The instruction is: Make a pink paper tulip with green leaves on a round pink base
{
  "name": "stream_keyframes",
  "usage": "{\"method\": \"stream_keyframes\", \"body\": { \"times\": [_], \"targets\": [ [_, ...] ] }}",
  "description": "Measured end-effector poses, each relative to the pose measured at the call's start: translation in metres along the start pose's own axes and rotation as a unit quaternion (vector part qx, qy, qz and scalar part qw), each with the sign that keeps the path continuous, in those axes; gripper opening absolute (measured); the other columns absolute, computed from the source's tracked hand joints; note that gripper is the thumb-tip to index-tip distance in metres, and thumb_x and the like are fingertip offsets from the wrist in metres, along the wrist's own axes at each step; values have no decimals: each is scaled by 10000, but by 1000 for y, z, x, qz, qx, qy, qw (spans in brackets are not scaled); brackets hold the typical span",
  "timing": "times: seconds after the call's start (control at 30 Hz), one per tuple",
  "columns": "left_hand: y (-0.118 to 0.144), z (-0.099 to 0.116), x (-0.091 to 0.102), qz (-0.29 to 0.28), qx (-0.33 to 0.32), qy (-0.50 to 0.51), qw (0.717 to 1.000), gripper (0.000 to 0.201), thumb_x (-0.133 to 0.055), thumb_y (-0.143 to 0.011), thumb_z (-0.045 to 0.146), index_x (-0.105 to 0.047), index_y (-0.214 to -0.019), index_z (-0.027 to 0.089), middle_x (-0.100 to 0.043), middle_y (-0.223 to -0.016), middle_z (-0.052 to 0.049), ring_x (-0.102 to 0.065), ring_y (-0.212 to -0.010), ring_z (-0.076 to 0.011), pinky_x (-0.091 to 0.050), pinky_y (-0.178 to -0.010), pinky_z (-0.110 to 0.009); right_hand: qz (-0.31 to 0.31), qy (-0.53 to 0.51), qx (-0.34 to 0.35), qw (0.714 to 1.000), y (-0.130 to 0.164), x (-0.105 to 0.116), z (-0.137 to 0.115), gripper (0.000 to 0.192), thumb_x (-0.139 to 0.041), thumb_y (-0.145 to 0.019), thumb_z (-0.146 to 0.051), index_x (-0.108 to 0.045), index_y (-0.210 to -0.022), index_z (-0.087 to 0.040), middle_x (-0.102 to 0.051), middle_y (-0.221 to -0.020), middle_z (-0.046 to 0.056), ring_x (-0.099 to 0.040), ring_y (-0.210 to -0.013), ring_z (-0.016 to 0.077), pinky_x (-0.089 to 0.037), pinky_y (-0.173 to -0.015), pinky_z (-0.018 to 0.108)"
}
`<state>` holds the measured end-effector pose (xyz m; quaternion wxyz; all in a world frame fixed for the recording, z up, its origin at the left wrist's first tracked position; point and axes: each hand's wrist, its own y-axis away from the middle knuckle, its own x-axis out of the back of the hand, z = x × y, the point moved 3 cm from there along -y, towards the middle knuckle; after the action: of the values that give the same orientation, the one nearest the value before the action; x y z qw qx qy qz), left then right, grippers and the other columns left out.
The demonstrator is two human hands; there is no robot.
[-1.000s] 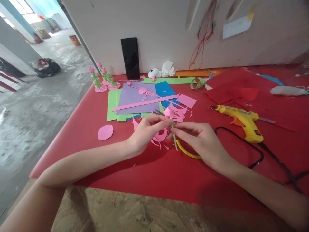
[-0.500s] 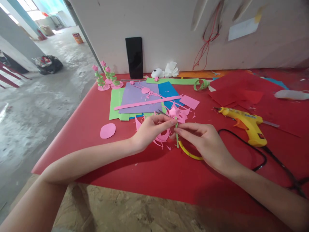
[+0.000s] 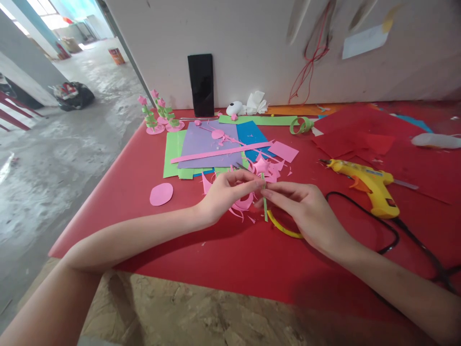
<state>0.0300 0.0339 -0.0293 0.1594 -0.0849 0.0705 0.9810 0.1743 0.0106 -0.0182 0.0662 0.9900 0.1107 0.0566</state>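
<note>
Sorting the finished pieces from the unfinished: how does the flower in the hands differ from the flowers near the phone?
The held flower is pinched by the left hand and right hand above the table; the standing flowers stand free. The held flower shows no base; the standing flowers have pink round bases and green leaves. Both have pink heads on green stems.

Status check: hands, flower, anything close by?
Both hands pinch green stem. Pink flower on top. Pink scraps underneath, glue gun right.

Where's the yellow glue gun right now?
The yellow glue gun lies on the red table, just beyond the right hand, its black cord looping beside it.
</note>
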Motion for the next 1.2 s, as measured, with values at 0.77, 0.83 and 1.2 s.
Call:
{"method": "stream_keyframes", "body": {
  "times": [0.77,0.83,1.2],
  "targets": [
    [-26,32,36,-41,1,-322,946,140,-589,-823,284,-541,-749,175,-418,-538,59,-377,-443,-38,-276,-459,-218,74,-94,-6,993,-24,14,25,396,-746,-646,-508,-641,-789,-154,-651,-679,31,-609,-604,94,-495,-556,193],
    [-33,51,60,-3,-46,-342,939,367,-643,-750,176,-547,-1102,212,-587,-740,26,-499,-497,-51,-388,-494,-215,73,-93,-11,993,-27,13,30,407,-749,-638,-518,-642,-780,-151,-652,-678,34,-584,-569,83,-477,-526,189],
    [-42,70,97,-31,-21,-497,867,241,-611,-789,290,-697,-969,156,-704,-849,-42,-621,-740,-108,-443,-676,-232,56,-80,-11,995,-29,11,39,437,-764,-617,-533,-644,-786,-149,-643,-670,36,-561,-545,72,-476,-522,184]
  ]
}}
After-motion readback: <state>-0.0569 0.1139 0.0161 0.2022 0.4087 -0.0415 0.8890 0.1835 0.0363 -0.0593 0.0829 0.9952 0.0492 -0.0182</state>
